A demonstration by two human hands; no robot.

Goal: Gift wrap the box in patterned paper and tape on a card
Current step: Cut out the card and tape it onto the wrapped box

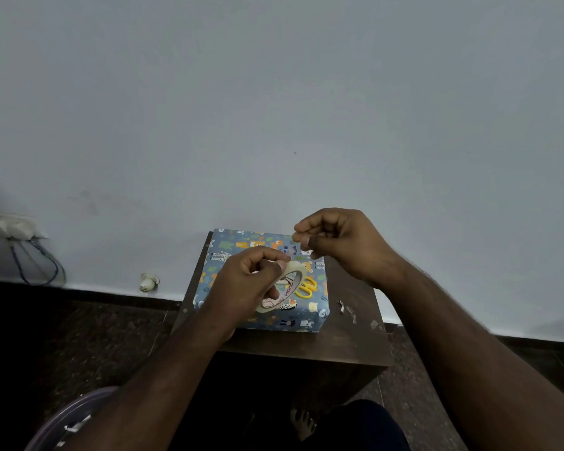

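Pale grey wall (274, 109) fills the upper part of the view, and below it a small dark wooden counter (349, 340) stands on a dark speckled floor (118, 327). On the counter lies the box (241, 252), already wrapped in blue paper printed with small animals. The left hand (245, 288) hovers over the box with its grip curled round a roll of tape (290, 288), fingers through the core and thumb pressing the outer rim. The right hand (342, 245), just up and to the right of the left grip, has its thumb and forefinger pressed together, pinching what looks like the free end of the tape; the strip itself is nearly clear and hard to make out. Yellow scissors (306, 288) lie on the box just right of the roll, partly hidden behind it. A small printed piece, perhaps the card (285, 304), shows under the roll, mostly covered, so I cannot tell. Small scraps (349, 310) lie on the bare counter right of the box, below the right grip. The near edge of the counter has open room in front of the box. Far to the left of both grips, a socket with cables (17, 229) sits on the wall, and a pale rounded rim (66, 418) is cut off at the lower left corner. A bare foot (303, 421) shows below the counter
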